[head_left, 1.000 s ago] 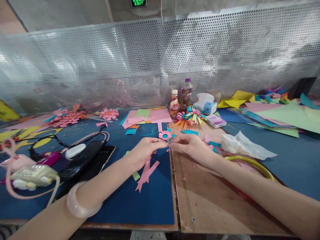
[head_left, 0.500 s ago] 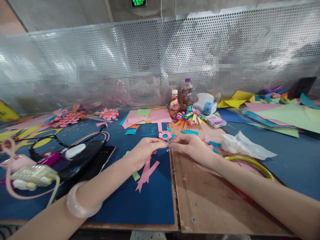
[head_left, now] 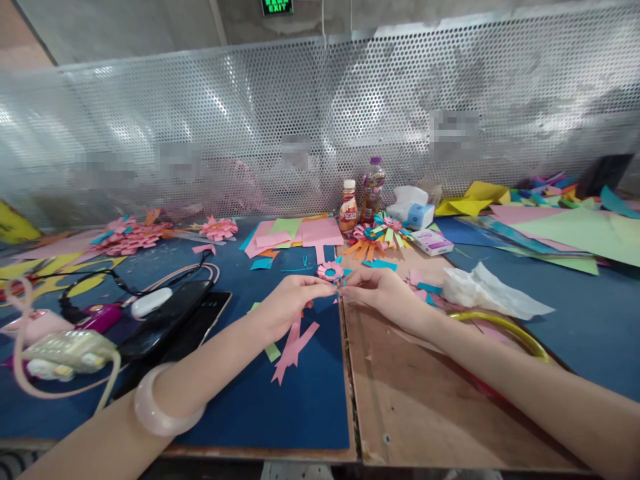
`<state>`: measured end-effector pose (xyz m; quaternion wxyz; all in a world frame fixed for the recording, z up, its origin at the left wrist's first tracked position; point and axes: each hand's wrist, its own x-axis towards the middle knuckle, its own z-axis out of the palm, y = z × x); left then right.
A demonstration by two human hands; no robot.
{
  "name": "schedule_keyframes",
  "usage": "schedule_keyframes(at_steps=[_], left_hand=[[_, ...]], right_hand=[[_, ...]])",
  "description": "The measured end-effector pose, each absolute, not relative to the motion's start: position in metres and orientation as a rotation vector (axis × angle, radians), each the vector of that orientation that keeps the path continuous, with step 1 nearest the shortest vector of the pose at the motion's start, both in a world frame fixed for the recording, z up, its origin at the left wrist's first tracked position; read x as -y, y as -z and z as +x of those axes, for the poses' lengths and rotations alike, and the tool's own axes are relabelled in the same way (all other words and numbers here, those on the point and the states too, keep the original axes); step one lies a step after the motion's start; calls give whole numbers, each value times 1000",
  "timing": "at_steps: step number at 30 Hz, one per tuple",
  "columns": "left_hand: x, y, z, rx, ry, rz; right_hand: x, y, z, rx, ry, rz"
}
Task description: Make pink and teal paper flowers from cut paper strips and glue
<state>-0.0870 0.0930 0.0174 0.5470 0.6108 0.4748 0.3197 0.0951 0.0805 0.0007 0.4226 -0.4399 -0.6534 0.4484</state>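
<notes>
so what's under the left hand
Pink paper strips trail out from under the left hand onto the blue mat, with a green scrap beside them. How the strips join the piece pinched at the fingertips is covered.

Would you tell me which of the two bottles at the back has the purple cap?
The taller bottle, on the right. The shorter bottle beside it has a white cap and a red label.

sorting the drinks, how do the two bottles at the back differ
The left bottle is shorter, with a white cap and a red-orange label. The right bottle is taller, with a purple cap and a mostly clear body. The left one stands nearer the pink paper sheets, the right nearer the tissue pack. Both stand upright, capped.
</notes>
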Motion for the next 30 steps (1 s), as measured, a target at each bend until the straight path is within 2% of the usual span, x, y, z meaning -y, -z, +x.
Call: schedule_keyframes(at_steps=[30], left_hand=[[-95, -15, -88, -1122, -739, 1446]], right_hand=[[-80, 1, 96, 1628, -1145, -1090]])
